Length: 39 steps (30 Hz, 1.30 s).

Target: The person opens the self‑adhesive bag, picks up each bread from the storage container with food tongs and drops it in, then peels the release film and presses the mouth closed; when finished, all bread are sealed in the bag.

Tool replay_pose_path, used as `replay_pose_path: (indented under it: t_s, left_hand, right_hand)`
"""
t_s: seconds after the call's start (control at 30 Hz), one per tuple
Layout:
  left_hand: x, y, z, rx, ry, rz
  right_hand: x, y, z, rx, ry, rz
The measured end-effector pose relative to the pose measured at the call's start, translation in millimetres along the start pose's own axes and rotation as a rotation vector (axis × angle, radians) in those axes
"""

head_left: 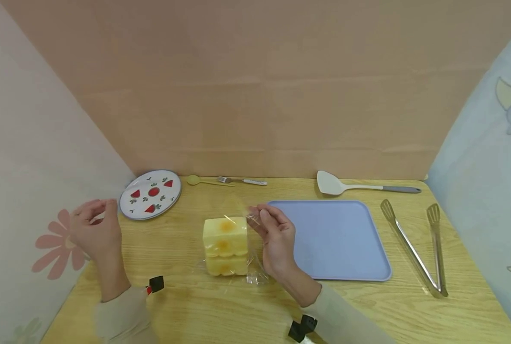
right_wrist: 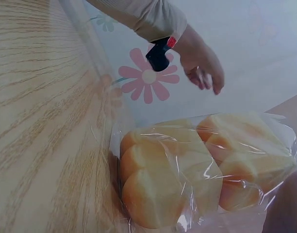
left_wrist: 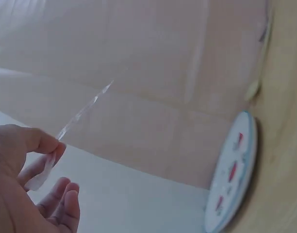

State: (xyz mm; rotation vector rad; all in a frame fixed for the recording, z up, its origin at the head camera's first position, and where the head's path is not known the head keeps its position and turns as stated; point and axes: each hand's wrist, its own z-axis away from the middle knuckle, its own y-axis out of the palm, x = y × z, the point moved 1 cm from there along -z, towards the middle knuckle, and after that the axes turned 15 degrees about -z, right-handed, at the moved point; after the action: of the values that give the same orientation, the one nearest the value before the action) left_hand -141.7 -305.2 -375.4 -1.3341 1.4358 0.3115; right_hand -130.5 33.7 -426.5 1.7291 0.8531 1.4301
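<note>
In the head view, a clear plastic bag (head_left: 256,277) with yellow toy-like bread loaves (head_left: 225,246) inside lies in the middle of the table. My right hand (head_left: 278,239) pinches the bag's upper right edge between thumb and fingers. The right wrist view shows the golden-topped loaves (right_wrist: 153,189) close up through shiny film. Raised at the left, apart from the bag, my left hand (head_left: 95,229) pinches a thin twisted strip of clear plastic (left_wrist: 85,112) between thumb and forefinger. Its far end fades from sight in the left wrist view.
A watermelon-patterned plate (head_left: 141,203) is at the back left, beside a yellow spoon (head_left: 194,180) and a fork (head_left: 238,180). To the right are a blue tray (head_left: 333,239), a white spatula (head_left: 330,183) and metal tongs (head_left: 416,258). Walls enclose the back and sides.
</note>
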Motion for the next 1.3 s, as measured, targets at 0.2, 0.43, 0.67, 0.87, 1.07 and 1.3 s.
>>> replay_pose_path:
  t_s: [0.2, 0.43, 0.67, 0.87, 1.07, 1.3]
  left_hand:
    - [26.7, 26.4, 3.3, 0.362, 0.124, -0.313]
    - [57.5, 50.3, 5.1, 0.556, 0.296, -0.439]
    - [74.1, 54.3, 5.4, 0.621, 0.268, -0.509]
    - [80.1, 57.9, 2.8, 0.617, 0.263, -0.545]
    - [84.3, 57.1, 0.6, 0.576, 0.244, -0.574]
    - [70.2, 49.5, -1.5, 0.571, 0.223, -0.554]
  right_hand:
    - [0.0, -1.4, -0.9, -0.016, 0.007, 0.002]
    - [0.8, 0.0, -1.2, -0.01, 0.009, 0.007]
    - [1.4, 0.3, -1.4, -0.001, 0.011, 0.006]
    - [1.9, -0.2, -1.5, 0.004, 0.012, 0.005]
    - [2.2, -0.2, -1.4, 0.006, 0.019, 0.005]
    - [0.7, -1.8, -2.6, 0.006, 0.014, 0.005]
